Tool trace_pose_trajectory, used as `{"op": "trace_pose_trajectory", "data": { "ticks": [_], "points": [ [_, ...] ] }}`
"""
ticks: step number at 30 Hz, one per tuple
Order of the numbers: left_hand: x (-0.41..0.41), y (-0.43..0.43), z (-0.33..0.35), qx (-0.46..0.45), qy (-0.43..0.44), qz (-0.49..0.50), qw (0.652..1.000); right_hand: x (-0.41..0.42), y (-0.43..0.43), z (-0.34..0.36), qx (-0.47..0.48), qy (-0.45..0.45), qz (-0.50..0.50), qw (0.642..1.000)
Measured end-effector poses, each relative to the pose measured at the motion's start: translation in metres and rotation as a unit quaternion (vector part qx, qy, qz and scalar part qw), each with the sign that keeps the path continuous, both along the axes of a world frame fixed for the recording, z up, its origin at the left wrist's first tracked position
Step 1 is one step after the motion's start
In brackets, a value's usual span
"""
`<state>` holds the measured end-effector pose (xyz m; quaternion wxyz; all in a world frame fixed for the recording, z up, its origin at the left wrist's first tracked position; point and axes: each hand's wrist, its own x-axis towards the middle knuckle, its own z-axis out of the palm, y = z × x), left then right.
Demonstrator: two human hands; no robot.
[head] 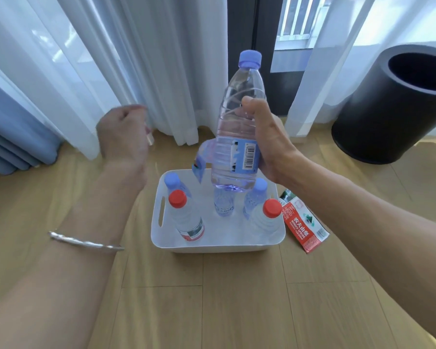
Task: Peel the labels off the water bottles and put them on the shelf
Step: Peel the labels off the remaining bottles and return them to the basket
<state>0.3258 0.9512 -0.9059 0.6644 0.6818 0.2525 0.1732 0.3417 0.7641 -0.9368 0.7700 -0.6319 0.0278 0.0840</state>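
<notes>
My right hand (269,144) grips a clear water bottle (237,117) with a pale blue cap, upright above the white tub (219,246). Its blue label (247,154) is partly peeled, and a loose flap (200,162) hangs off the left side. My left hand (124,134) is blurred to the left of the bottle and apart from it. Its fingers are curled, and a small clear scrap (150,138) shows at the fingertips. Several bottles stand in the tub, among them a red-capped one (186,217) with its label on and a bare red-capped one (266,220).
A peeled red label (303,227) lies on the wooden floor right of the tub. A black cylindrical bin (398,104) stands at the far right. White curtains (136,59) hang behind, with blue ones at far left. No shelf is in view.
</notes>
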Motion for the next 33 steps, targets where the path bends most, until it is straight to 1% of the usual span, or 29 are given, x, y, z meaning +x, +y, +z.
{"op": "trace_pose_trajectory", "data": {
  "ticks": [2, 5, 6, 8, 11, 14, 16, 18, 21, 23, 25, 28, 31, 33],
  "points": [
    [-0.008, -0.021, 0.011, 0.094, -0.078, -0.080, 0.989, 0.000, 0.005, 0.002, 0.004, 0.002, -0.001, 1.000],
    [-0.017, -0.050, 0.022, 0.169, -0.147, -0.188, 0.956, 0.001, 0.013, 0.003, -0.001, -0.005, -0.005, 1.000],
    [-0.019, -0.055, 0.024, 0.174, -0.150, -0.215, 0.949, 0.001, 0.014, 0.003, 0.005, -0.011, -0.003, 1.000],
    [-0.021, -0.061, 0.023, 0.174, -0.131, -0.258, 0.941, 0.001, 0.014, 0.002, 0.018, -0.021, 0.000, 1.000],
    [-0.018, -0.058, 0.012, 0.198, -0.068, -0.261, 0.943, 0.001, 0.009, 0.000, 0.015, -0.021, -0.012, 1.000],
    [-0.015, -0.050, 0.003, 0.171, 0.004, -0.266, 0.949, 0.002, 0.004, 0.000, 0.015, 0.002, -0.031, 0.999],
    [-0.015, -0.048, 0.000, 0.143, 0.050, -0.307, 0.940, 0.001, 0.003, 0.002, 0.011, 0.002, -0.027, 1.000],
    [-0.014, -0.048, -0.002, 0.132, 0.074, -0.338, 0.929, -0.001, 0.004, 0.004, 0.009, -0.010, -0.010, 1.000],
    [-0.015, -0.049, -0.001, 0.122, 0.081, -0.361, 0.921, -0.006, 0.009, 0.006, -0.021, -0.029, 0.004, 0.999],
    [-0.014, -0.048, -0.003, 0.109, 0.070, -0.373, 0.919, -0.010, 0.015, 0.006, -0.039, -0.032, 0.017, 0.999],
    [-0.016, -0.046, -0.003, 0.076, 0.054, -0.379, 0.921, -0.014, 0.020, 0.007, -0.036, -0.034, 0.039, 0.998],
    [-0.018, -0.041, -0.002, 0.061, 0.042, -0.397, 0.915, -0.018, 0.024, 0.009, -0.042, -0.050, 0.085, 0.994],
    [-0.019, -0.035, -0.002, 0.052, 0.039, -0.370, 0.927, -0.018, 0.023, 0.008, -0.047, -0.058, 0.139, 0.988],
    [-0.019, -0.031, -0.002, 0.030, 0.032, -0.358, 0.933, -0.017, 0.019, 0.008, -0.048, -0.046, 0.182, 0.981]
  ]
}}
